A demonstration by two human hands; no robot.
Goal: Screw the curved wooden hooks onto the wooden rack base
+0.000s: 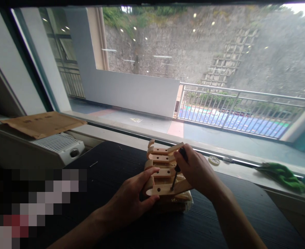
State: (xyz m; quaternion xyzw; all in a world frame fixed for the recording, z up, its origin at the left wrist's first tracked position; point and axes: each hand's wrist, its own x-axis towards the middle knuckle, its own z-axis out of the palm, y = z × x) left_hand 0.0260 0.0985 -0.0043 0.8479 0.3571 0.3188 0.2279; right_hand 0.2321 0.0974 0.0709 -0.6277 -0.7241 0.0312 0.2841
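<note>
A light wooden rack with several curved, hook-like slats and dark screw holes rests on the dark table. My left hand grips its near left end, with fingers over the curved tips and the thumb at the front slat. Wrapped in my right hand is a screwdriver with a black handle. The shaft points down and its tip meets a hole in the nearest slat. Under the rack lies something in clear plastic wrapping, mostly hidden.
A small thin metal piece lies on the dark table. A brown envelope sits on a white appliance at left. A tape roll and a green cloth are on the window sill. The window stands behind the table.
</note>
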